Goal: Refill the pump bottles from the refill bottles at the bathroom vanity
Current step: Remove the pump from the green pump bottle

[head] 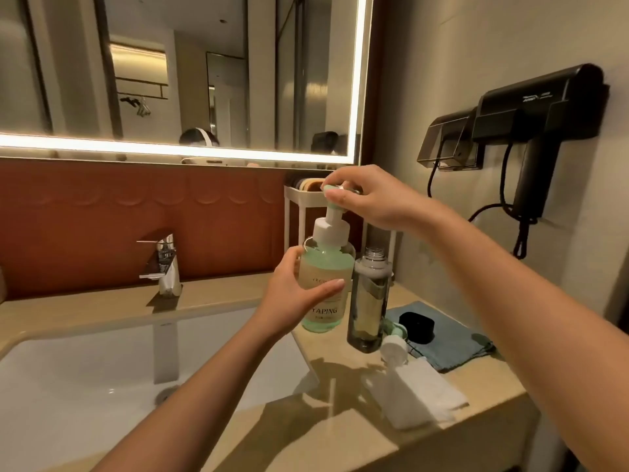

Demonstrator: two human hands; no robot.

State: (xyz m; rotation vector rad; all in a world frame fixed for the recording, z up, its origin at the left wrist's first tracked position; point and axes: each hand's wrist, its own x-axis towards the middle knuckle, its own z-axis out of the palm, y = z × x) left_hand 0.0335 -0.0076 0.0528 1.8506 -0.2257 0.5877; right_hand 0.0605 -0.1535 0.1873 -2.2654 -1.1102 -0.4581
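Faucet [163,264] and sink [102,369] at left. Left hand [296,294] wraps the pump bottle [325,284] body, thumb across the label, fingers curled behind. Bottle upright, long axis vertical, pump on top, base at the counter [306,437] edge just right of the sink. Right hand [367,199] above pinches the pump head [332,195], fingertips closed on it; nozzle direction unclear. Dark refill bottle [369,301] upright just beside it, neck uncapped. Blue cloth [452,342] farther right.

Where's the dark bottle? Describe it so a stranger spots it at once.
Start at the sink, then go right along the counter. Just right of the green pump bottle stands the dark bottle. Unlike its neighbour, it is smoky grey with a bare, open neck.
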